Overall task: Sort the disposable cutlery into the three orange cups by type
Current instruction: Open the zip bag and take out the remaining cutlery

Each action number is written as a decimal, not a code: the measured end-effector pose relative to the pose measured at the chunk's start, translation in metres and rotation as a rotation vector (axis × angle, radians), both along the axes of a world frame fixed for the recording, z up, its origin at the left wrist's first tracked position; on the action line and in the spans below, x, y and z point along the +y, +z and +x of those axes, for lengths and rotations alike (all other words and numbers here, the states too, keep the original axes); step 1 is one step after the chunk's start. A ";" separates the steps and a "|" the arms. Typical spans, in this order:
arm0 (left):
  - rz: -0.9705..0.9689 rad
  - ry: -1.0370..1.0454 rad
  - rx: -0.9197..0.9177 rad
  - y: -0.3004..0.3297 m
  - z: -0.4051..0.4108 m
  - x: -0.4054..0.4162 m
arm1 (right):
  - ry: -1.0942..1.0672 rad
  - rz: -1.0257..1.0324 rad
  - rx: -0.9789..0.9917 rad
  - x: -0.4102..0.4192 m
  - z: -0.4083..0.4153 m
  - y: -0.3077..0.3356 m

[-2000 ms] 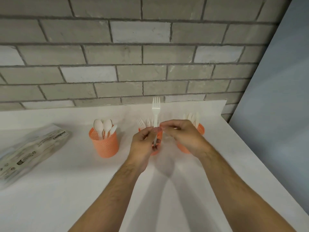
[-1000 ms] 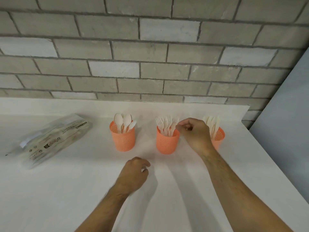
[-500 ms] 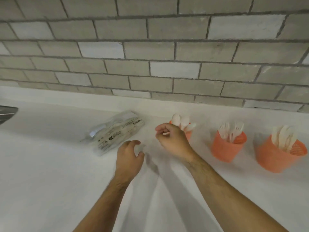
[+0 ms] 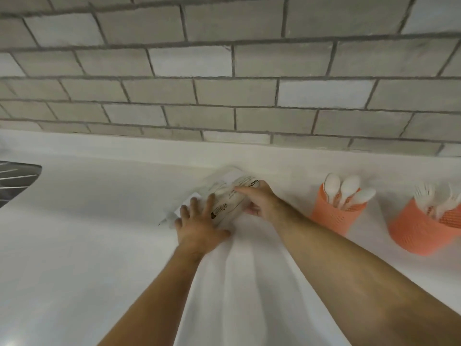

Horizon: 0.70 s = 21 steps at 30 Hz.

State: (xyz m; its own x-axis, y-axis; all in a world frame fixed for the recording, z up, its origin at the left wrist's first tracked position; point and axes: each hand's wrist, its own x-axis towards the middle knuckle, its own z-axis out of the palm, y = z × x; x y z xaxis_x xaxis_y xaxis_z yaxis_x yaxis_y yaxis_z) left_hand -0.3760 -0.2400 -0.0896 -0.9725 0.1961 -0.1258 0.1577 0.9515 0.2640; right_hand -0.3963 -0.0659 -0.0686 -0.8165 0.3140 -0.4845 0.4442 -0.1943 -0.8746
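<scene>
Both my hands are on the clear plastic bag (image 4: 228, 193) that lies on the white worktop (image 4: 74, 245) close to the brick wall (image 4: 224, 83). My left hand (image 4: 199, 224) lies flat and spread on the bag's near-left part, fingers apart, pressing rather than closing. My right hand (image 4: 259, 201) has its grip curled around the bag's right end, fingers over the top by the black printed lettering and thumb tucked underneath; whether it has truly pinched the plastic I cannot tell, though the grip looks half closed on it.

To the right of my right grip, apart from it, stands an orange cup (image 4: 333, 216) with white spoons (image 4: 349, 187) standing bowl-up in it. Farther right again, near the frame's edge, a second orange cup (image 4: 419, 233) carries white forks (image 4: 424, 198), blurred. The third cup is out of view. Well off to the left of my left hand, a dark ribbed metal surface (image 4: 15, 181) shows at the edge.
</scene>
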 end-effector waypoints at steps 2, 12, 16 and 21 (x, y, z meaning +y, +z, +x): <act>-0.013 -0.017 0.044 -0.001 0.001 0.004 | 0.001 -0.004 0.031 -0.003 -0.001 -0.002; -0.106 -0.111 0.163 0.006 0.015 0.028 | 0.112 0.078 0.125 0.008 0.054 0.001; -0.149 -0.204 0.229 0.006 0.033 0.039 | 0.216 0.172 0.199 0.015 0.097 0.015; -0.299 -0.319 0.363 0.013 0.065 0.041 | 0.264 0.126 0.212 0.029 0.135 0.015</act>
